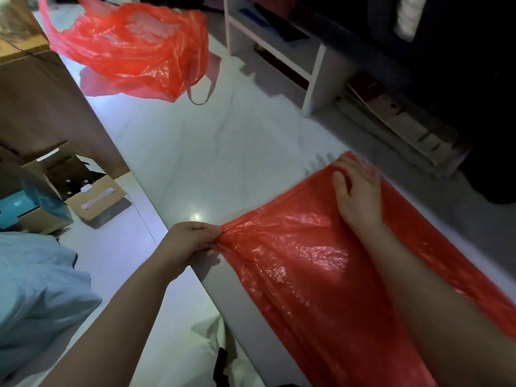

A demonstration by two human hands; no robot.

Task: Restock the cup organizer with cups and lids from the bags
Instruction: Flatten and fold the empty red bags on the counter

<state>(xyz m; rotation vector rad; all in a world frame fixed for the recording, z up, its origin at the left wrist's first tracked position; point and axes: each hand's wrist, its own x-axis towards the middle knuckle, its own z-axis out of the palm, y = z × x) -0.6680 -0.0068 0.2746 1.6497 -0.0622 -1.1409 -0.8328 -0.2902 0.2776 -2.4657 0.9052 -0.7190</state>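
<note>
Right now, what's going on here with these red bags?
A person is working on a flat red bag spread on the white counter. The left hand pinches its bunched edge, while the right hand rests flat on top. A crumpled red bag is at the counter's far end. No cups or lids are in view.

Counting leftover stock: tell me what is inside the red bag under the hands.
The near red bag lies flat on the white table, with no bulge showing. The right hand presses on it and the left hand pinches its edge. The part beneath the forearm is covered.
</note>
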